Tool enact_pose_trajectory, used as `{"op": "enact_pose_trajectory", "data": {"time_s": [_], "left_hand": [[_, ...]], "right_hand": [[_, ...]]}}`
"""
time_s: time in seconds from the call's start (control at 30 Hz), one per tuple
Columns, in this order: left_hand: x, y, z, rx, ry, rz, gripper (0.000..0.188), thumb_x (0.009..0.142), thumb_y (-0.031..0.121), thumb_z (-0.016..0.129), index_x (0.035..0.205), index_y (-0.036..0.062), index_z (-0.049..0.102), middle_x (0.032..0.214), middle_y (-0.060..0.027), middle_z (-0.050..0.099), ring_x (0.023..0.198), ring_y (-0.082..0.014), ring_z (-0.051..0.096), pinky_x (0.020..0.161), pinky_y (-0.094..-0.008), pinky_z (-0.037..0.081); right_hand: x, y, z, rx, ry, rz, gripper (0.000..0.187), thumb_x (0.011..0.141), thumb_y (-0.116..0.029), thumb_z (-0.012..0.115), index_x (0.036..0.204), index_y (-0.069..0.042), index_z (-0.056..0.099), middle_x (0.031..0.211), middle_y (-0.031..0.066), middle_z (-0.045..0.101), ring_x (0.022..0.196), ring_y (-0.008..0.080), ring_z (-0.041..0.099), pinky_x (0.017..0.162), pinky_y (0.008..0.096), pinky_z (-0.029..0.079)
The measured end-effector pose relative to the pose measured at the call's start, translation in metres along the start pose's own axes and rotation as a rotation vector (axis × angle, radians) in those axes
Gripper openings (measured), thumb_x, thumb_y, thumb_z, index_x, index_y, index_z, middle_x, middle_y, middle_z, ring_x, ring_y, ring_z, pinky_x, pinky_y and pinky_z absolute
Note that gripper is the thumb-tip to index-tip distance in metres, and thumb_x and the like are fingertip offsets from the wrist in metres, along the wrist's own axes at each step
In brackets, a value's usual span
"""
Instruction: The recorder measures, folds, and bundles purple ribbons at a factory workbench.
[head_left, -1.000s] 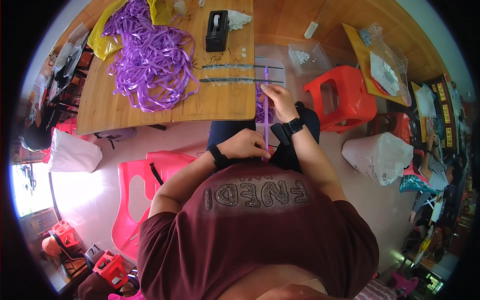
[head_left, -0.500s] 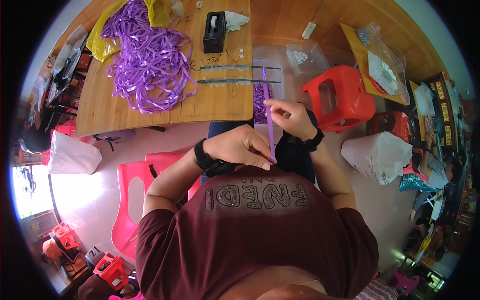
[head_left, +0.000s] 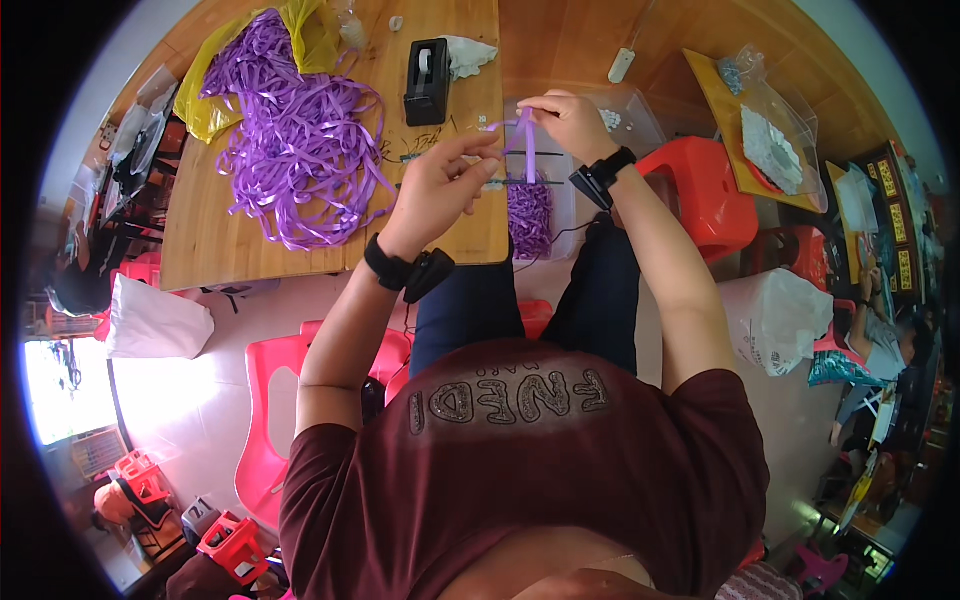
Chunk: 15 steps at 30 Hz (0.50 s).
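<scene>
Over the table's right edge, my right hand [head_left: 575, 125] pinches a purple ribbon [head_left: 530, 150] near its upper part. The ribbon runs down from those fingers across two thin dark rods [head_left: 542, 154] that stick out past the table. Just left of it is my left hand [head_left: 445, 190], its fingers loosely bent and apart, the tips close to a loose curl of ribbon [head_left: 508, 126]; whether they touch it is unclear. Below the rods, a clear plastic bin [head_left: 567, 215] holds a heap of short purple ribbon pieces [head_left: 530, 215].
A large tangle of purple ribbon [head_left: 295, 160] spills from a yellow bag [head_left: 205, 105] on the wooden table [head_left: 400, 235]. Behind stand a black tape dispenser [head_left: 427, 85] and crumpled white tissue [head_left: 468, 55]. A red stool [head_left: 700, 190] is to the right, a pink chair [head_left: 265, 420] to the left.
Both hands have moved up and away from my body to the rods. The ribbon stretched down to my lap before; my left fingers have come off its lower end.
</scene>
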<state>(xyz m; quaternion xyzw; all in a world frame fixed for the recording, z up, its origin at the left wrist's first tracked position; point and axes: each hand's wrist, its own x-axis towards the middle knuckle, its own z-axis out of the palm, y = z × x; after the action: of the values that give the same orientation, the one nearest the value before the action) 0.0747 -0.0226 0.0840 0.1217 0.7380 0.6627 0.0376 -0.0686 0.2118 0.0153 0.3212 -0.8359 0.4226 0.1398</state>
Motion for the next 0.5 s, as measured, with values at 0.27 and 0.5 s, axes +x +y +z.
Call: {"op": "enact_pose_trajectory", "data": {"time_s": [0.27,0.5], "left_hand": [[0.040,-0.029,0.008,0.403,-0.048,0.169,0.026,0.093,0.016,0.066,0.115,0.0025,0.069,0.089,-0.0061,0.070,0.071,-0.0099,0.060,0.062,-0.0279,0.050],[0.077,-0.061,0.017,0.740,-0.147,0.323,0.022,0.090,0.019,0.063,0.105,0.0068,0.073,0.090,-0.0151,0.066,0.086,-0.0312,0.064,0.077,-0.0389,0.051]], "right_hand": [[-0.011,0.057,0.037,0.254,-0.161,0.263,0.019,0.091,-0.019,0.065,0.099,-0.005,0.075,0.087,0.0105,0.072,0.075,0.0170,0.068,0.069,0.0299,0.052],[-0.052,0.064,0.057,0.711,-0.263,0.748,0.024,0.091,-0.026,0.066,0.089,-0.004,0.072,0.072,0.0002,0.061,0.063,0.0095,0.055,0.054,0.0257,0.042]]}}
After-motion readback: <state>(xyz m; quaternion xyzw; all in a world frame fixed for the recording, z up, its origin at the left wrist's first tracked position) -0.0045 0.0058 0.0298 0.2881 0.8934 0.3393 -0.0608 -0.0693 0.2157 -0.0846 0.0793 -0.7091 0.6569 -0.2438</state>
